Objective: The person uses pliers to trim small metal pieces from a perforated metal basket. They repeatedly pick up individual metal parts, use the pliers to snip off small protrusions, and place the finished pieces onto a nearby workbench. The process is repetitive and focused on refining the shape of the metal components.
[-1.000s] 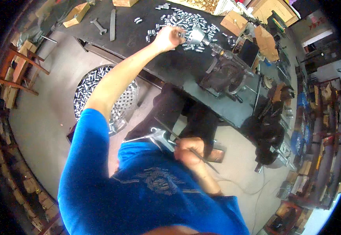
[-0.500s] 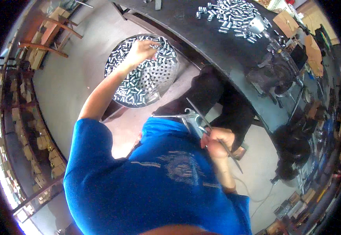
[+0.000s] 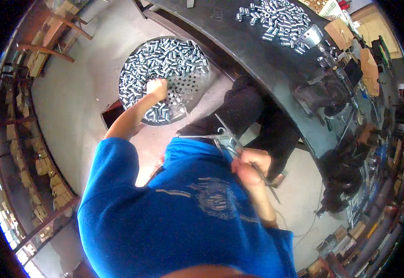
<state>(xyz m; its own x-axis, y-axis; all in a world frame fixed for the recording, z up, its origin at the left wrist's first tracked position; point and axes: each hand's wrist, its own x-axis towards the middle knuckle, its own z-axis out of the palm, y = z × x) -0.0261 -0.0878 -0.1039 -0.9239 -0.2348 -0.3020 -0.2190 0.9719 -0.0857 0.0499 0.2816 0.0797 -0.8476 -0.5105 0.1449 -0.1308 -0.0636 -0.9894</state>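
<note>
A round perforated metal pan (image 3: 197, 90) holds many short shiny metal sleeves (image 3: 165, 55), with bare holes on its right side. Down among them is my left hand (image 3: 158, 88), its fingers curled closed; whatever it grips is hidden. Close to my body at the right, my right hand (image 3: 255, 167) is wrapped round a silver air blow gun (image 3: 227, 141), whose thin nozzle points left. The same fist also holds a long dark tapered rod (image 3: 267, 178), like a file, slanting across the gun.
A dark workbench (image 3: 225, 28) runs along the right, bearing a heap of similar sleeves (image 3: 280, 21), a metal scoop (image 3: 311, 36) and a dark vise-like tool (image 3: 322, 95). A wooden stool (image 3: 56, 32) stands far left. Shelves of boxes (image 3: 49, 173) line the left.
My left hand has moved down and nearer within the pan, from the far sleeves to its middle, and its fingers have closed. The right hand has shifted slightly left with the gun and rod.
</note>
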